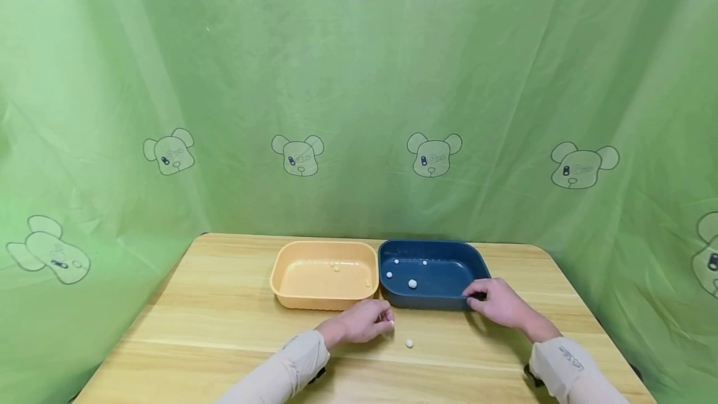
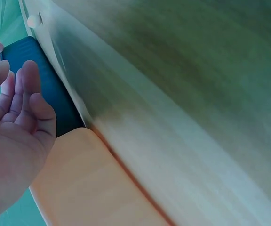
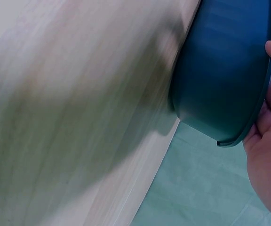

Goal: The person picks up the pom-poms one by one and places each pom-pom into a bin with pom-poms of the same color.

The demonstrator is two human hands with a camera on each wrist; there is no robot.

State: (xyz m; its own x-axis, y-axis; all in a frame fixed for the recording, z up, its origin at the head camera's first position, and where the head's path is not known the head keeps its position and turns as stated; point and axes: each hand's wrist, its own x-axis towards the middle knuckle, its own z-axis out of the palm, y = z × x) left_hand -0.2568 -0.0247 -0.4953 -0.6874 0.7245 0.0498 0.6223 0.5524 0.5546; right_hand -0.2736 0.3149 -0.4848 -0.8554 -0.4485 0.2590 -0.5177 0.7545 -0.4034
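My left hand (image 1: 364, 322), fingers curled, is just in front of where two trays meet. It pinches a small white ball (image 1: 391, 324) at its fingertips, mostly hidden by them. A larger white ball (image 1: 409, 343) lies on the table to its right, and also shows in the left wrist view. At its near right corner, the dark blue tray (image 3: 220, 70) is gripped by my right hand (image 1: 499, 302), thumb outside the rim and fingers over the inner side. Several white balls of different sizes, including a big one (image 1: 412, 283), lie inside the blue tray.
A yellow-orange tray (image 1: 325, 302) stands against the blue one on the left, with a few small pale yellow pieces (image 1: 336, 268) inside. Both are on a wooden table (image 1: 224, 310). A green printed curtain (image 1: 359, 80) surrounds the table's back and sides.
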